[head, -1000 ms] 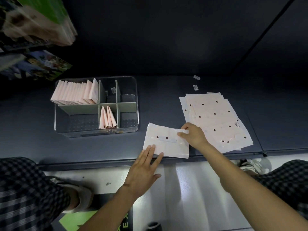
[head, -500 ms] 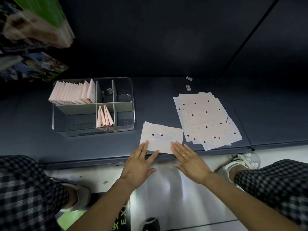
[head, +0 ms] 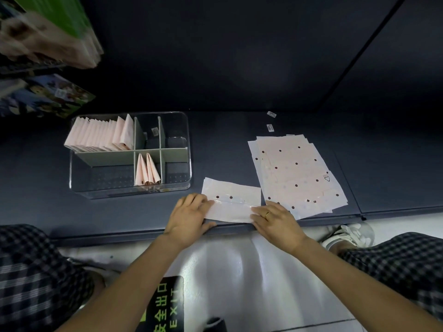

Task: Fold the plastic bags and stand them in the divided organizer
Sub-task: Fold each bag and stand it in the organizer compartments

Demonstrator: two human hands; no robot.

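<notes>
Both hands are pinching the near edge of a bag [head: 231, 202] lying at the shelf's front edge: left hand [head: 189, 218] at its left end, right hand [head: 275, 221] at its right. The slick plastic is likely to slip, skewing the fold.

a pale pink plastic bag with dark dots [head: 231, 200] is lying half-folded at the shelf edge. a stack of flat pink bags [head: 296, 173] is sitting just right of it. the clear divided organizer [head: 130, 154] is holding folded bags standing upright [head: 100, 135] in two compartments.
</notes>
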